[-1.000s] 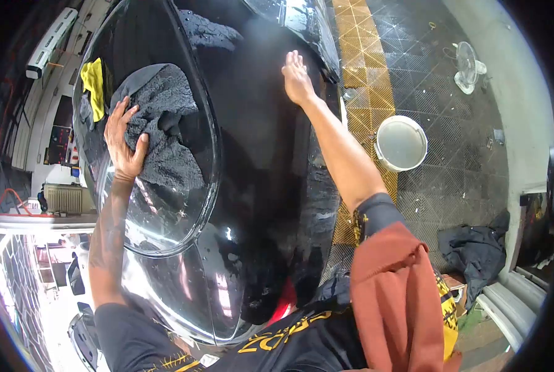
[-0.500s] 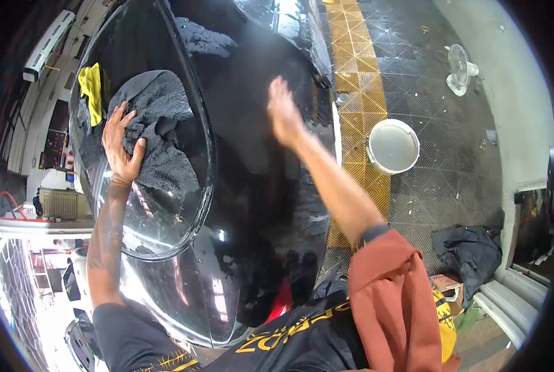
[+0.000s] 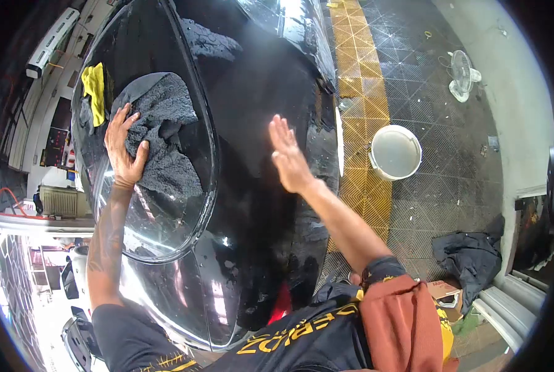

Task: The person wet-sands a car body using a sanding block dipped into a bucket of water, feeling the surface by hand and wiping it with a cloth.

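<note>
My left hand [image 3: 124,149] rests with spread fingers on the left edge of a dark grey towel [image 3: 162,136], which lies bunched on the car's glass [image 3: 159,229]. Over the black car body [image 3: 246,167], right of the glass, my right hand [image 3: 288,155] is flat with its fingers stretched out and nothing in it. Whether its palm touches the paint cannot be made out. A yellow cloth [image 3: 93,93] lies on the glass beyond my left hand. Water spots and wet patches mark the dark surface.
Right of the car, a white bucket [image 3: 395,153] of cloudy water stands on the grey and yellow floor tiles [image 3: 359,105]. Farther off are a white fan [image 3: 461,75] and dark fabric [image 3: 469,257] by the wall. A reddish-brown cloth [image 3: 401,322] hangs over my right shoulder.
My right hand has come down the car body toward me, its fingers still straight. My left hand has stayed on the grey towel, and the view has shifted slightly.
</note>
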The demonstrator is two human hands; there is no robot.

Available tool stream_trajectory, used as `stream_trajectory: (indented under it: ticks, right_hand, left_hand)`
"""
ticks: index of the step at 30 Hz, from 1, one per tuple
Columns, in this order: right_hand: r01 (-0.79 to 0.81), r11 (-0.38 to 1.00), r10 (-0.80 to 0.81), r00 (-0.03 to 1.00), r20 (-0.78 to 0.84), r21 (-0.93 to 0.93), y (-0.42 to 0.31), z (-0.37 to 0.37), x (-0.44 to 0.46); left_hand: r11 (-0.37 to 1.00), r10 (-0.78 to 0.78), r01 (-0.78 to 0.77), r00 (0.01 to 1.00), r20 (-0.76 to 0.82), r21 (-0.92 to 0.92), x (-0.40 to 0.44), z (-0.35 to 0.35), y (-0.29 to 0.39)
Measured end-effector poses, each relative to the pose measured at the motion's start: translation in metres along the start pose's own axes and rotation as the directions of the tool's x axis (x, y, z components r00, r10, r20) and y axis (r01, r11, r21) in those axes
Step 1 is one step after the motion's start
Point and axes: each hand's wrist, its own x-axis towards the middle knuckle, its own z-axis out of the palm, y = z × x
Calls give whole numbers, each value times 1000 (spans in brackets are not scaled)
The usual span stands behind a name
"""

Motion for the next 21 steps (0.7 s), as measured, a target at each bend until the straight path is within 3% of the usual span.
stream_trajectory:
  ticks: [2, 4, 7, 9, 11, 14, 17, 20, 21]
  right_hand:
    - [9, 965, -40, 993, -114, -263, 51, 12, 37]
    - [-142, 952, 81, 971, -225, -271, 126, 12, 103]
    - [-257, 928, 176, 941, -290, -271, 91, 13, 106]
    - [-110, 905, 41, 984, -172, -412, 31, 18, 52]
    - [20, 1000, -20, 999, -30, -14, -22, 6, -7]
    - [68, 988, -94, 977, -191, -139, 43, 10, 40]
    - [-293, 932, 255, 948, -190, -212, 98, -6, 134]
    - [-181, 963, 124, 955, -269, -200, 46, 18, 90]
    - [-102, 985, 70, 974, -214, -142, 14, 20, 53]
  left_hand:
    - [1000, 12, -12, 1000, -3, -8, -2, 0, -2]
    - [1000, 7, -7, 1000, 1, 13, -3, -1, 1]
    - [1000, 3, -3, 1000, -1, 15, -2, -2, 2]
    - [1000, 4, -4, 1000, -5, 11, 0, -3, 2]
    - [1000, 3, -3, 1000, -4, 23, -2, -2, 2]
    - [1000, 13, -13, 1000, -12, 19, -3, 0, -1]
    - [1000, -2, 2, 1000, 4, 14, -2, -1, 3]
    - [1000, -13, 13, 1000, -8, -5, 0, -2, 5]
    - [1000, -10, 10, 1000, -5, -3, 0, -2, 4]
